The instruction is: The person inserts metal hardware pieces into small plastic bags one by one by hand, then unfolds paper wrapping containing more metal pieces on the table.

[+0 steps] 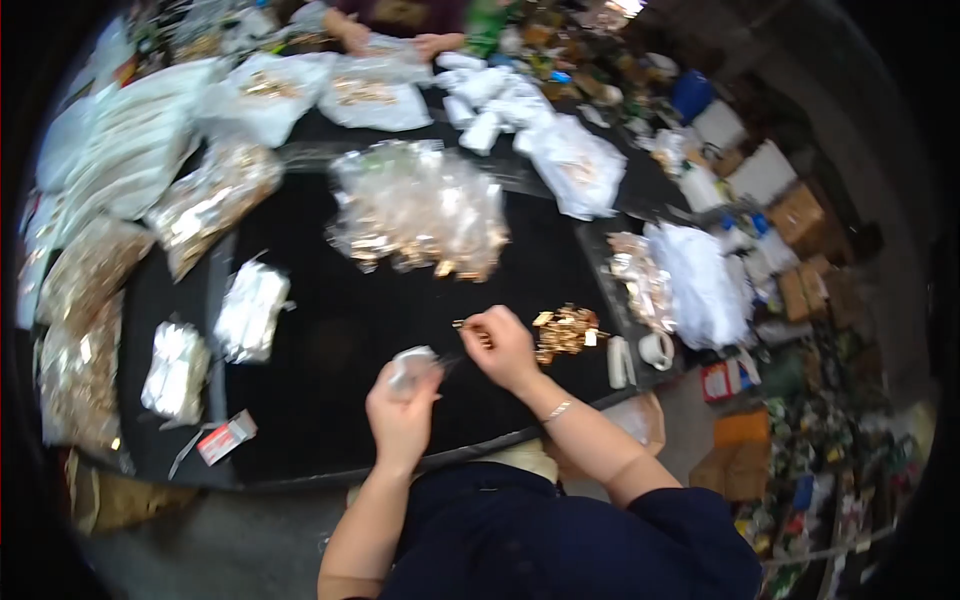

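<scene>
My left hand is closed on a small clear plastic bag, held above the front of the black table. Just up and to the right, my right hand pinches small gold-coloured metal pieces, and one end sticks out past the fingertips. Their exact kind is too small to make out. Beside the right hand lies a loose pile of similar gold pieces. Farther back on the table is a large heap of filled clear bags with gold pieces inside.
Silvery plastic packs and a red-and-white card lie at left, near bulging bags. A tape roll and white bags sit at right. Across the table, another person's hands handle a bag. Cardboard boxes stand beyond.
</scene>
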`<action>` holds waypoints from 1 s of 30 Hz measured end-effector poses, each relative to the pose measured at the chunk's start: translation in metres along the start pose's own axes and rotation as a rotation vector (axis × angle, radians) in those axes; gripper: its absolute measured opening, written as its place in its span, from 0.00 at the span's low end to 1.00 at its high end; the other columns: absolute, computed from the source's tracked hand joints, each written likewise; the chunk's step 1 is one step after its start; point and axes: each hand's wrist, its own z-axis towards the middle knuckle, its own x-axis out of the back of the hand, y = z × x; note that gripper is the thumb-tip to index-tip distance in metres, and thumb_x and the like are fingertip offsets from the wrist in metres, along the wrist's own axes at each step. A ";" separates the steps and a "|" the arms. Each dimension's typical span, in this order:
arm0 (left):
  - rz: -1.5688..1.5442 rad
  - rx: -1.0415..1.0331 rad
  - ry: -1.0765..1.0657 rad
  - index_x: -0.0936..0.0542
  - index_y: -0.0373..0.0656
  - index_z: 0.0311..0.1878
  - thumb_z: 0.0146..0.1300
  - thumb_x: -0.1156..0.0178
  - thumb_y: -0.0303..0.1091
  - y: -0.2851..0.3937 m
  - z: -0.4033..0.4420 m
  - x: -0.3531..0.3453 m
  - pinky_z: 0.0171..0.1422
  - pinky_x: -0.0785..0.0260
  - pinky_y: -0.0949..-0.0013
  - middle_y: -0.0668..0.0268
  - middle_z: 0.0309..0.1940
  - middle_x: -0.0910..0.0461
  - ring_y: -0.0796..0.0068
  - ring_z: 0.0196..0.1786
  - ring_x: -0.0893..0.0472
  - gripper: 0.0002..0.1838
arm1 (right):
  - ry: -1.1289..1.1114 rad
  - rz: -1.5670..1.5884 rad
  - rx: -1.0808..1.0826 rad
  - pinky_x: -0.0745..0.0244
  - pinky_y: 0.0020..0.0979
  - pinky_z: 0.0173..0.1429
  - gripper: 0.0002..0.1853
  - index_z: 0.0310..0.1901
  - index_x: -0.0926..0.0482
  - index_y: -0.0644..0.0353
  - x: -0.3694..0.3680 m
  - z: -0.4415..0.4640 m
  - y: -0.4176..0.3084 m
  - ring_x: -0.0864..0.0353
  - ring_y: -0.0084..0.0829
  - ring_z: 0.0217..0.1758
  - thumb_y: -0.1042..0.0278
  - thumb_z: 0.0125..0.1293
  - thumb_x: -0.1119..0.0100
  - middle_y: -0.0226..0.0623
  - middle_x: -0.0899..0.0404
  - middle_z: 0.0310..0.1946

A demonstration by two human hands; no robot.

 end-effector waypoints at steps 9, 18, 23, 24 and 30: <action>0.012 0.063 -0.077 0.20 0.33 0.45 0.63 0.34 0.28 0.007 -0.001 0.001 0.37 0.25 0.76 0.65 0.35 0.17 0.80 0.35 0.19 0.10 | -0.062 0.080 -0.180 0.29 0.33 0.33 0.06 0.34 0.22 0.60 -0.002 -0.002 -0.005 0.25 0.36 0.30 0.75 0.57 0.33 0.36 0.27 0.28; -0.182 0.041 0.039 0.21 0.32 0.44 0.63 0.35 0.25 0.006 -0.001 -0.003 0.39 0.25 0.75 0.59 0.38 0.17 0.77 0.38 0.18 0.09 | 0.016 0.057 -0.010 0.30 0.32 0.34 0.09 0.35 0.22 0.60 0.004 0.004 -0.004 0.26 0.37 0.34 0.78 0.54 0.31 0.37 0.23 0.33; -0.196 0.257 0.121 0.21 0.33 0.42 0.61 0.34 0.24 0.015 0.010 -0.003 0.37 0.27 0.77 0.57 0.39 0.17 0.76 0.37 0.19 0.08 | 0.037 0.101 0.009 0.31 0.21 0.36 0.08 0.37 0.22 0.63 0.007 0.004 0.000 0.25 0.23 0.34 0.81 0.58 0.33 0.36 0.23 0.36; -0.186 0.270 0.135 0.21 0.33 0.42 0.61 0.34 0.24 0.014 0.012 -0.004 0.37 0.27 0.77 0.57 0.39 0.17 0.76 0.37 0.19 0.08 | 0.033 0.214 -0.088 0.31 0.22 0.35 0.08 0.37 0.22 0.64 0.008 0.003 -0.003 0.25 0.23 0.33 0.80 0.58 0.33 0.36 0.22 0.36; -0.253 0.350 0.057 0.22 0.37 0.44 0.59 0.32 0.24 0.007 0.023 -0.018 0.33 0.32 0.78 0.62 0.35 0.19 0.78 0.34 0.22 0.11 | -0.011 0.719 -0.257 0.31 0.19 0.32 0.07 0.38 0.20 0.66 0.033 0.037 -0.016 0.27 0.18 0.30 0.81 0.59 0.32 0.34 0.22 0.35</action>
